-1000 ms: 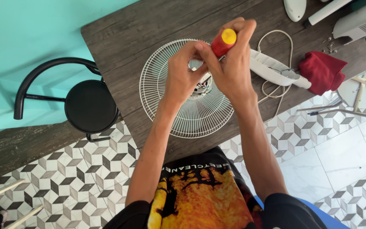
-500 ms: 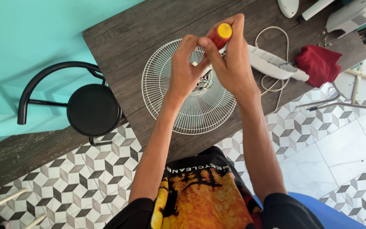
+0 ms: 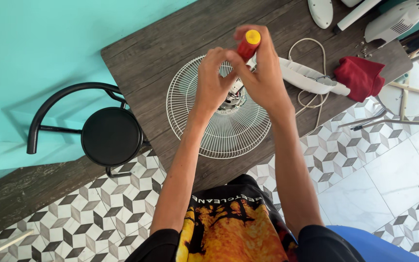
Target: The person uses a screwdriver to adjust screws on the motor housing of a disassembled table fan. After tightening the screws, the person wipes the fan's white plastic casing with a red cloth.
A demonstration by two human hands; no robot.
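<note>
The right hand is clamped around a red screwdriver with a yellow cap, held upright over the hub of a round white wire fan grille lying flat on the dark wood-grain surface. The left hand pinches its fingers together just beside the shaft. A crumpled red cloth lies far right.

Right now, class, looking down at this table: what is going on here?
A person stands at a dark wooden table and works over the middle of a white wire fan guard that lies flat on it. The right hand grips a screwdriver with a red handle and yellow cap, held upright above the guard's hub. The left hand is close beside it, fingers at the tool's lower part. A red cloth, a white cord and white fan parts lie to the right; a black stool stands on the left.
</note>
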